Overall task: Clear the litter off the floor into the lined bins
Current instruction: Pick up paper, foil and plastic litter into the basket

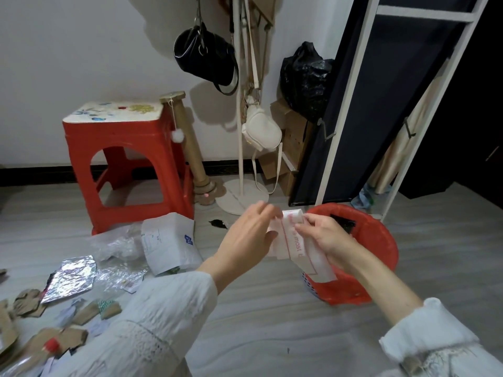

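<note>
A pale grey wood-grain floor point(258, 336) carries everything here. On it stands a red plastic stool point(125, 170), the landmark for the rest. Just in front of the stool lies a white mailer bag point(170, 243), with crumpled clear plastic point(117, 244) touching its left side. Farther in front and to the left lie a sheet of silver foil point(70, 278), torn cardboard pieces point(27, 303) and a plastic bottle with a red cap point(50, 345). A small black scrap point(218, 223) lies just right of the stool's front leg. Well to the right stands a bin with a red liner point(381, 257). Behind the stool's right side stand a cardboard scratching post point(190, 148) and a white coat stand's round base point(242, 198).
</note>
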Motion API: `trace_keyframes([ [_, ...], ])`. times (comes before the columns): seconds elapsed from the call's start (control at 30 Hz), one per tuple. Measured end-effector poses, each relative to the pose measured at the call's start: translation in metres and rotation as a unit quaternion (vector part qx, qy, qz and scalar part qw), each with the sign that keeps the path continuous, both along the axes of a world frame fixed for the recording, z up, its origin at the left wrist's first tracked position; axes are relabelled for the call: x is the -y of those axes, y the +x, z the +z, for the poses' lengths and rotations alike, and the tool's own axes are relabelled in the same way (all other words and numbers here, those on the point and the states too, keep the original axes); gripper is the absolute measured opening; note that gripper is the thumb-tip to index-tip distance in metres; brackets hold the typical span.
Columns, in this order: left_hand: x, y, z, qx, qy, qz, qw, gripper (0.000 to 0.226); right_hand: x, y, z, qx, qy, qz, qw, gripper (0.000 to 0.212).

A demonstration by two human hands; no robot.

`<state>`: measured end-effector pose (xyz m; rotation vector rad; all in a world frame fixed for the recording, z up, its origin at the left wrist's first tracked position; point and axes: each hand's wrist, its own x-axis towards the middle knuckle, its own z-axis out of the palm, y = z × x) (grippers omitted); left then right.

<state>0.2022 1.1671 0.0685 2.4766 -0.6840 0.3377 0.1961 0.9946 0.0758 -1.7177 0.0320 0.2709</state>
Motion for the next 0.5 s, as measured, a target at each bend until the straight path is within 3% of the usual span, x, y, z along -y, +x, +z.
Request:
trace_keyframes([
  [0.07,-0.001,0.004,-0.001,0.005,0.019,0.048,0.999,0.052,-0.001,-0.003,0.003,0.035,-0.033,0.03,0.998,0.02],
  [0.2,0.0,0.007,-0.001,-0.068,0.004,0.113,0.991,0.02,-0.003,-0.003,0.002,0.122,-0.135,0.014,0.983,0.018],
  [0.27,0.004,0.009,-0.003,-0.104,-0.046,0.147,0.983,0.018,-0.008,-0.004,-0.002,0.198,-0.232,-0.034,0.952,0.013],
  [0.33,0.01,0.011,-0.002,-0.186,-0.156,0.176,0.954,0.017,-0.016,-0.005,-0.007,0.278,-0.3,-0.07,0.91,0.015],
  [0.37,0.012,0.011,-0.001,-0.255,-0.246,0.178,0.918,0.013,-0.019,-0.006,-0.01,0.317,-0.317,-0.067,0.892,0.021],
  [0.43,0.014,0.012,0.004,-0.397,-0.432,0.146,0.797,0.008,-0.024,-0.007,-0.01,0.351,-0.336,-0.047,0.873,0.03],
  [0.5,0.009,0.014,0.008,-0.464,-0.545,0.1,0.692,0.016,-0.023,-0.004,-0.007,0.325,-0.319,-0.017,0.89,0.035],
])
